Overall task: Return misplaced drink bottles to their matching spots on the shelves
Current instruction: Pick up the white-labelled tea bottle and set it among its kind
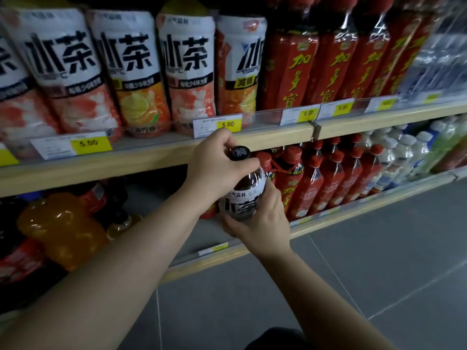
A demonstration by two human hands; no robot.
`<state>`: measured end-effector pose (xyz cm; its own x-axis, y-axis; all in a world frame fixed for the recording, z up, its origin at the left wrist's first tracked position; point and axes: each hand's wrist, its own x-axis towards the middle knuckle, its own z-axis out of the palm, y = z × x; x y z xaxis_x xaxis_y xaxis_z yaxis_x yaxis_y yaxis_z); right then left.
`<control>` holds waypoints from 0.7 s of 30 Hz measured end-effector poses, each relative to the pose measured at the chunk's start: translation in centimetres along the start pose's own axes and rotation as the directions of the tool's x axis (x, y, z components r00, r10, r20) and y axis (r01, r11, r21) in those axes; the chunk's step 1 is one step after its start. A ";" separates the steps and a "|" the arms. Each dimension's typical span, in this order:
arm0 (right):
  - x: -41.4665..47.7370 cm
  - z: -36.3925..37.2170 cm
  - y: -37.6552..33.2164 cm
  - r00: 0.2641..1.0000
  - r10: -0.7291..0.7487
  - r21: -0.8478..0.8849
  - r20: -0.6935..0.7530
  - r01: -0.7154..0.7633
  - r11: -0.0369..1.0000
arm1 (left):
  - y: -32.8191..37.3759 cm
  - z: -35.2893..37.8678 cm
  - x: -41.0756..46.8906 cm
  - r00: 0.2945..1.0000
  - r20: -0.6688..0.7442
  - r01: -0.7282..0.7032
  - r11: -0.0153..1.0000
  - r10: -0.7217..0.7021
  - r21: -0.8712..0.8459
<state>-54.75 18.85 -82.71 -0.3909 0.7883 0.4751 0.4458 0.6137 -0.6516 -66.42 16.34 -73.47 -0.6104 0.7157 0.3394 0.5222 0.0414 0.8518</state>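
A tea bottle (pixel 243 195) with a black cap, a white label and dark liquid is held upright in front of the lower shelf (pixel 328 218). My left hand (pixel 217 165) grips its neck just under the cap. My right hand (pixel 262 223) wraps the lower body from the right. Its label lettering matches the big white-labelled tea bottles (pixel 131 72) standing on the upper shelf (pixel 151 155). Behind the bottle stand red-capped herbal tea bottles (pixel 313 183).
Tall red bottles (pixel 336 61) fill the upper shelf's right part, with wrapped water packs (pixel 439 51) beyond. Orange and dark soda bottles (pixel 60 228) sit at the lower left, with a gap beside them. Clear and green bottles (pixel 414 152) stand at the lower right. Grey floor tiles (pixel 379 274) lie below.
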 end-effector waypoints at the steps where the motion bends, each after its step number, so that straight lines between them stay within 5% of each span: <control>1: 0.3 -0.1 0.1 0.999 -0.008 -0.002 -0.044 0.008 1.000 | 0.4 0.1 0.1 1.000 -0.009 0.000 1.000 -0.001 -0.009; 9: 3.3 -3.5 -0.3 0.995 0.046 0.019 -0.084 -0.045 0.999 | 2.5 -2.1 2.6 0.984 0.142 -0.127 0.984 0.109 0.128; 12: 5.0 -5.3 -1.1 0.995 0.017 0.065 -0.101 -0.010 0.998 | 1.0 -4.1 3.3 0.975 0.042 -0.222 0.942 0.219 0.253; 16: 7.9 -7.6 -2.7 0.992 0.001 0.088 -0.130 0.011 0.996 | -1.3 -4.6 3.4 0.958 0.110 -0.283 0.829 0.264 0.481; 21: 10.9 -9.7 -4.9 0.983 -0.006 0.175 -0.182 0.039 0.984 | -1.6 -4.5 4.0 0.948 0.196 -0.319 0.769 0.252 0.554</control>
<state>-53.38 24.81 -68.62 -0.2407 0.7791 0.5789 0.2829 0.6268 -0.7260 -72.34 16.01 -71.65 -0.3305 0.8253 0.4579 0.9261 0.1899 0.3261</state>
